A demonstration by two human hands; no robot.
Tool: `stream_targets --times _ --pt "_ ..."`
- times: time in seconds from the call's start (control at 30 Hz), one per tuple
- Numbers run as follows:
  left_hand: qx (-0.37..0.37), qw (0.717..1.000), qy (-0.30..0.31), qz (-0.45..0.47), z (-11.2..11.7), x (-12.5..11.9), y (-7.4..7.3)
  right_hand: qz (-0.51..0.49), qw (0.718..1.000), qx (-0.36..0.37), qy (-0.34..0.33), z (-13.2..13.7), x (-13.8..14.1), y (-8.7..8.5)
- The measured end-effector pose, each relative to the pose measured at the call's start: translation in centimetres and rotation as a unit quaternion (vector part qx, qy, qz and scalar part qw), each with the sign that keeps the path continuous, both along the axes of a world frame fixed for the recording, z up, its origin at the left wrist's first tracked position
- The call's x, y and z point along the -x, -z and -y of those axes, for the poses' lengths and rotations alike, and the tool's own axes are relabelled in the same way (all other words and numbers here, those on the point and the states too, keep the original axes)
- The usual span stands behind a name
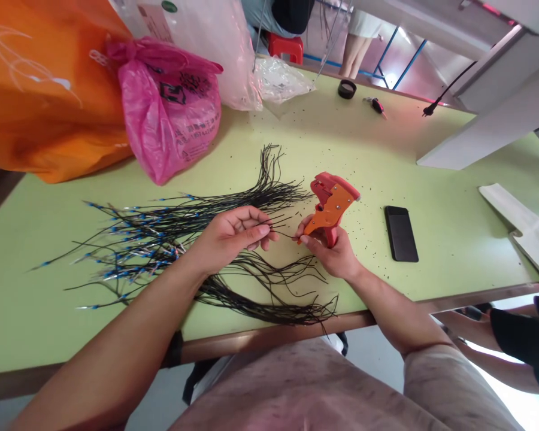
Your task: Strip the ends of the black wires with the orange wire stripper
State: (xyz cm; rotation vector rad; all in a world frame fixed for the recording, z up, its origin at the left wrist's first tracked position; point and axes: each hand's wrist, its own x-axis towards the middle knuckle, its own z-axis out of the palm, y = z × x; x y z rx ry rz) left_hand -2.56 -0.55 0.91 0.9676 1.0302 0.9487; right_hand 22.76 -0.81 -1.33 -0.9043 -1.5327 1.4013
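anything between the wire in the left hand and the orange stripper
Nothing visible: the black wire runs across the gap from the left hand to the orange wire stripper in the right hand. Other loose black wires lie on the table below.

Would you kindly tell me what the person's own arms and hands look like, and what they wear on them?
The left hand and right hand are bare, without gloves. The right forearm ends in a loose, mottled pinkish-grey short sleeve; the left arm is bare as far as it shows.
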Motion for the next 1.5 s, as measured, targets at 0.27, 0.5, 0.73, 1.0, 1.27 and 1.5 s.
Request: stream_targets --times 0.27,0.5,0.73,1.0,1.27,1.5 --pt "-0.027 0.999 -0.003 -0.024 -0.1 0.1 -0.2 0.067 0.995 -0.068 -0.009 0.7 -0.1 -0.5" --pt "-0.044 0.995 -0.079 -0.042 -0.5 -0.2 0.1 0.173 0.968 -0.146 -0.112 0.2 -2.0 -2.1" --pt "-0.049 0.987 -0.151 -0.005 -1.1 -0.4 0.1 0.330 0.854 -0.276 -0.293 0.9 -2.6 -3.0" --pt "-0.024 0.988 -0.148 0.023 -1.3 -0.5 0.1 0.275 0.893 -0.202 -0.294 0.6 -3.7 -4.5" --pt "-0.033 0.997 -0.057 -0.034 -0.5 -1.0 0.3 0.003 0.995 0.000 -0.100 -1.0 -2.6 -2.2" --pt "-0.003 0.997 -0.063 -0.043 -0.3 -1.0 0.2 0.012 0.991 0.017 -0.133 -1.4 -3.1 -1.8"
